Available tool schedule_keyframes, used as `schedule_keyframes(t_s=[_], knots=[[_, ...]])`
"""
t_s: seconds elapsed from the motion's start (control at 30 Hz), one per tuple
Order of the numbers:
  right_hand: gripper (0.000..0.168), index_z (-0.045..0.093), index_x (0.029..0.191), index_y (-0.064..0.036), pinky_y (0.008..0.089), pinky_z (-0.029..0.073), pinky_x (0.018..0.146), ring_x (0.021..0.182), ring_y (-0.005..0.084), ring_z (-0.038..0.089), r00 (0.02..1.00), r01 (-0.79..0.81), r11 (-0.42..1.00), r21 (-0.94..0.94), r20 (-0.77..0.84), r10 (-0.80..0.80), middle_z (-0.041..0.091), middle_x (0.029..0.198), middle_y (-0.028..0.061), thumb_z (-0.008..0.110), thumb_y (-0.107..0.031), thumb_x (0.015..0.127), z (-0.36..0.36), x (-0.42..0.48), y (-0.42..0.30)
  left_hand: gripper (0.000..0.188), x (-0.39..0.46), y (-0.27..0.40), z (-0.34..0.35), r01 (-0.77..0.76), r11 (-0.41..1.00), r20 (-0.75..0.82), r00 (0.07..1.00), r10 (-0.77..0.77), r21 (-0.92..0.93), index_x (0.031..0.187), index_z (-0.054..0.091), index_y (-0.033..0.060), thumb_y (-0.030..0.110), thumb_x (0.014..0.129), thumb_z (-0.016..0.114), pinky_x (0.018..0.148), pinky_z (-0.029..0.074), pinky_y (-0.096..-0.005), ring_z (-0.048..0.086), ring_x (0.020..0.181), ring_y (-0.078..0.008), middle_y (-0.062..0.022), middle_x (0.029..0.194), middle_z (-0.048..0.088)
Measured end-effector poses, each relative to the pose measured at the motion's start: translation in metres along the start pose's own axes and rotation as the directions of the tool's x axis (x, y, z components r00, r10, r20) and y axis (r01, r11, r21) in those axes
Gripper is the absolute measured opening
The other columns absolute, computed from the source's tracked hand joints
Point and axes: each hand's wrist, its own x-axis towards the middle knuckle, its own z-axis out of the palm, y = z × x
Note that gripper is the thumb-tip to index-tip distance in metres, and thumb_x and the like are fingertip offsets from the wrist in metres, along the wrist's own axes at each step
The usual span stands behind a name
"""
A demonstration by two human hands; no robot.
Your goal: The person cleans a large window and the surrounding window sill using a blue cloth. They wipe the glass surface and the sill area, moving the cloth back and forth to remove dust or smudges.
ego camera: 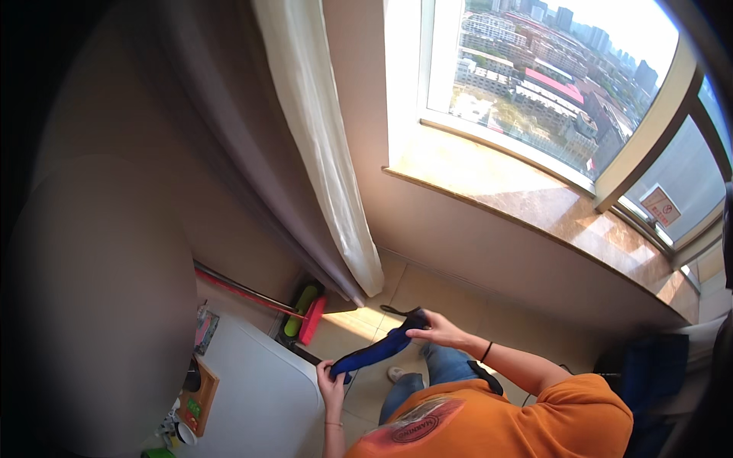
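Note:
A long, narrow blue fabric item (372,354) is stretched aslant between my two hands; whether it is a folded umbrella or a sleeve, I cannot tell. My left hand (329,380) grips its lower end, close to the edge of a white table (269,372). At the upper, darker end, my right hand (438,330) pinches the fabric between thumb and fingers. A thin dark loop (394,310) sticks out past that end. The item is held in the air above the tiled floor (366,395), in front of my orange T-shirt.
A wooden tray (205,395) and a white cup (186,433) stand on the table's left. Beyond it, a red broom (312,320) leans by a green-headed tool (300,309). A white curtain (320,143) hangs near the stone windowsill (515,197). Dark blue fabric (653,378) is at right.

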Motion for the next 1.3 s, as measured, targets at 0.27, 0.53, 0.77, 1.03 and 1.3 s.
schedule_keyframes(t_s=[0.27, 0.53, 0.77, 1.03, 1.3], knots=[[0.016, 0.065, 0.109, -0.006, 0.0225, 0.046, 0.072, 0.081, 0.0056, 0.055, 0.734, 0.278, 0.955, 0.104, -0.664, -0.141, 0.063, 0.091, -0.0027, 0.062, -0.007, 0.094, -0.106, -0.035, -0.027, 0.029, 0.159, 0.070, 0.115, 0.322, 0.945, 0.697, 0.666, -0.264, 0.050, 0.119, 0.062, -0.0018, 0.001, 0.090, 0.067, 0.087, 0.052, -0.0256, 0.063, 0.094, -0.0102, -0.0031, 0.104, 0.068], [0.018, 0.067, 0.108, -0.008, 0.0192, 0.042, 0.052, 0.066, 0.0022, 0.058, 0.659, 0.253, 0.941, 0.225, -0.752, 0.002, 0.065, 0.081, -0.0041, 0.055, -0.019, 0.101, -0.224, -0.021, -0.069, 0.019, 0.314, 0.158, 0.276, -0.206, 0.925, 0.724, 0.683, -0.099, 0.321, 0.107, 0.067, 0.0026, -0.001, 0.089, 0.063, 0.080, 0.048, -0.0233, 0.061, 0.087, -0.0071, 0.0011, 0.091, 0.068], [0.055, 0.040, 0.141, 0.006, 0.0336, 0.043, 0.098, 0.112, 0.0239, 0.056, 0.584, 0.379, 0.921, 0.097, -0.796, -0.157, 0.058, 0.120, 0.0149, 0.059, -0.024, 0.099, -0.352, 0.120, -0.100, 0.057, 0.441, 0.195, 0.412, -0.646, 0.582, 0.409, 0.763, 0.501, 0.493, 0.135, 0.049, -0.0057, 0.003, 0.081, 0.067, 0.104, 0.045, -0.0402, 0.057, 0.118, -0.0339, -0.0239, 0.128, 0.058], [0.069, 0.040, 0.147, -0.006, 0.0622, 0.028, 0.109, 0.141, 0.0432, 0.031, 0.541, -0.210, 0.664, -0.718, -0.651, -0.532, 0.035, 0.151, 0.0265, 0.068, -0.027, 0.088, -0.316, 0.206, -0.051, 0.060, 0.409, 0.075, 0.447, -0.748, 0.275, 0.718, 0.661, 0.220, 0.604, 0.147, 0.041, 0.0066, 0.032, 0.095, 0.057, 0.116, 0.012, -0.0632, 0.009, 0.148, -0.0461, -0.0170, 0.160, 0.021], [0.071, 0.040, 0.149, -0.012, 0.0595, 0.017, 0.116, 0.147, 0.0374, 0.021, 0.615, -0.450, 0.445, -0.774, -0.630, -0.475, 0.027, 0.157, 0.0208, 0.057, -0.050, 0.091, -0.340, 0.279, -0.030, 0.066, 0.491, 0.066, 0.475, -0.869, 0.087, 0.841, 0.494, 0.219, 0.488, 0.147, 0.043, 0.0138, 0.045, 0.092, 0.060, 0.114, 0.021, -0.0610, 0.023, 0.145, -0.0440, -0.0151, 0.158, 0.030]])
